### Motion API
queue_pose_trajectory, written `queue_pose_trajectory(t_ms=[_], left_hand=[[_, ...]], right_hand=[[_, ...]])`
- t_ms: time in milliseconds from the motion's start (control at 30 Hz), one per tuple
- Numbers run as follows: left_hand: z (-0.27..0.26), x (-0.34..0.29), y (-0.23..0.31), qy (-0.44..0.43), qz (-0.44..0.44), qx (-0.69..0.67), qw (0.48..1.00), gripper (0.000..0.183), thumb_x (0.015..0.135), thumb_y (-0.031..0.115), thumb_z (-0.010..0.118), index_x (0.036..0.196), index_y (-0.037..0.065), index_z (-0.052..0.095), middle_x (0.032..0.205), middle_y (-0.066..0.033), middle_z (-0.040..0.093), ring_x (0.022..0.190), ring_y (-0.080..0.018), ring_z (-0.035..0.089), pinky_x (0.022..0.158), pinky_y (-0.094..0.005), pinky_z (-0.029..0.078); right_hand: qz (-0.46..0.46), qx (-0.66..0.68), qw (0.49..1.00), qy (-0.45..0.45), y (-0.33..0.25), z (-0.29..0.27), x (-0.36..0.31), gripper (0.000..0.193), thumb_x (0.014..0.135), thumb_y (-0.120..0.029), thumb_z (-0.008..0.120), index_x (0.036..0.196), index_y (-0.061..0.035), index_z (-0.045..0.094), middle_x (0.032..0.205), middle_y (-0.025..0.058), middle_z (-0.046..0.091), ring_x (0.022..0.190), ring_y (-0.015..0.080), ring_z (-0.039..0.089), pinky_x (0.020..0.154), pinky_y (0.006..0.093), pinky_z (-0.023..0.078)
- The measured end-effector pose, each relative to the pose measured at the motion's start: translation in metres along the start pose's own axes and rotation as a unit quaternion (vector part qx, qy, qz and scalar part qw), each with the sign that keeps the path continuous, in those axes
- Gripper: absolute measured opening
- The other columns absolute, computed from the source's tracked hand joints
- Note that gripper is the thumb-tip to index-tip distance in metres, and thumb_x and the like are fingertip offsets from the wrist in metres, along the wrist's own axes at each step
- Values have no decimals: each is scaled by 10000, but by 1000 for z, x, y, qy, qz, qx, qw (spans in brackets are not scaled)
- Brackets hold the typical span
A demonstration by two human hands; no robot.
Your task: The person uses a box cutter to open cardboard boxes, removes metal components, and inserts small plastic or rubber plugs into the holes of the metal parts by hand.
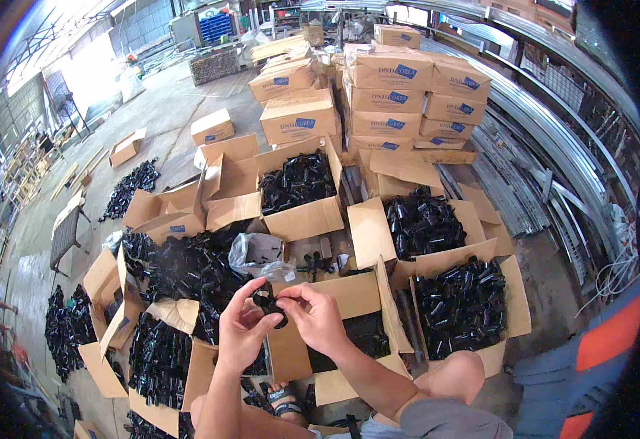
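A small black fitting [270, 306] is held up in front of me, over the open boxes. My left hand [245, 329] is closed on it, thumb on one side and fingers on the other. From the right, my right hand [314, 318] pinches at the same fitting with thumb and forefinger; its other fingers curl in. The fingers partly cover the fitting, so its exact kind does not show. Below my right forearm stands an open carton [338, 388] with black parts inside. Left of my hands lies a heap of black parts [188, 271].
More open cartons of black parts stand around: one ahead [298, 228], one at right [514, 296], one at left [133, 404]. A plastic-lined box [280, 252] sits beyond my hands. Stacked closed cartons [389, 77] stand behind, metal profiles [506, 161] at right.
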State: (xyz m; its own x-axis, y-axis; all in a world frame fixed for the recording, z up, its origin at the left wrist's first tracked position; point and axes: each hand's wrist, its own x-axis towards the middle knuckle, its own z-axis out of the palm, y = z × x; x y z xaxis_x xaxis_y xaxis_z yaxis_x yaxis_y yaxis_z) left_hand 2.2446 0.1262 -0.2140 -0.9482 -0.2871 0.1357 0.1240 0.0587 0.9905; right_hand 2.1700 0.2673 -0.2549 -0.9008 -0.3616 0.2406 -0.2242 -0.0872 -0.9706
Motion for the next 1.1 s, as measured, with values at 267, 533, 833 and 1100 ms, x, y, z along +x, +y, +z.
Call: queue_pose_trajectory(t_ms=[267,533,833,1100], left_hand=[[-42,-6,0,121,43,274,953,638,792,-96,722,1381,129,624,1100,-145,748,875,-174,736,752,-316,588],[8,5,-28,30,-33,451,892,1017,803,41,663,1640,169,100,938,-277,684,818,-458,692,715,-529,565],[-63,22,-111,-59,-272,61,958,378,1046,297,565,1297,32,663,934,-70,709,767,-142,613,720,-347,538],[-48,17,-183,12,-200,67,977,293,1014,246,632,1188,16,683,896,-42,680,796,-111,606,695,-309,521]], right_hand=[[44,58,995,-68,7,66,3,238,937,-141,745,1091,40,729,956,76,747,851,105,657,767,288,541],[172,166,970,-51,87,30,17,316,971,-210,686,1142,53,655,1061,103,707,926,205,667,802,355,558],[323,229,912,-109,107,47,9,156,1045,-221,590,1096,-76,616,984,23,682,835,111,667,686,265,548],[188,8,977,-97,153,59,25,300,990,-151,641,1165,93,648,1134,140,639,1047,240,607,931,359,480]])
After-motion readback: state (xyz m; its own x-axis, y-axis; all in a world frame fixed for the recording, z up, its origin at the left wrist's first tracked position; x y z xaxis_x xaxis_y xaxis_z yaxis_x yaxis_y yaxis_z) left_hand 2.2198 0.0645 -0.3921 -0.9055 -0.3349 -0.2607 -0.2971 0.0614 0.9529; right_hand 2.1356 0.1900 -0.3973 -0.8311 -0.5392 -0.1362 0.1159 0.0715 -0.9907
